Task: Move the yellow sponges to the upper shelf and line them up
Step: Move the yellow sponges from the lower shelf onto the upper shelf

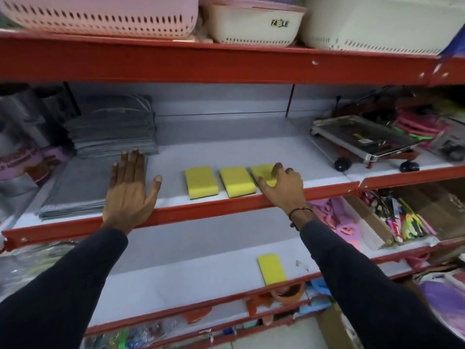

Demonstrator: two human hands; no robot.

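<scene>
Right hand (283,187) pinches the third sponge (261,173) on the upper shelf (226,152); left hand (129,187) lies spread, well apart.

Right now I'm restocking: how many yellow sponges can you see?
4. Three line the upper shelf: left sponge, middle sponge, right sponge under the right hand. One lower sponge remains below.

I see both arms covered to the wrist in long, dark, close-fitting sleeves. The left hand (128,190) is bare, no rings or watch, while the right hand (284,187) has a thin dark cord bracelet (300,211) (with small reddish beads) at the wrist.
</scene>
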